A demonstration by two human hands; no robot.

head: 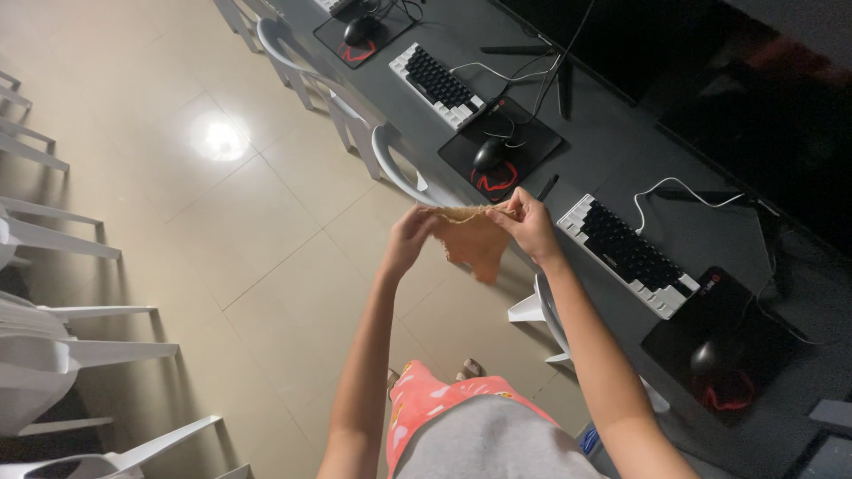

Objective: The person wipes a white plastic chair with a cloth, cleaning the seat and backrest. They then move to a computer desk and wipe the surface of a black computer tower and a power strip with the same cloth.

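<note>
Both my arms reach forward over the tiled floor. My left hand (410, 238) and my right hand (531, 222) pinch the top edge of a small tan cloth (475, 241) and stretch it between them; it hangs down in a loose point. The cloth is held in the air beside the dark desk (621, 164), close to a white plastic chair (399, 168). My pink patterned shorts and grey top show at the bottom of the view.
The long dark desk carries black-and-white keyboards (626, 253), black mice on black-and-red pads (490, 155), cables and dark monitors (710, 62). White plastic chairs stand along the desk and down the left side (62, 346). Glossy beige floor tiles (222, 222) lie between.
</note>
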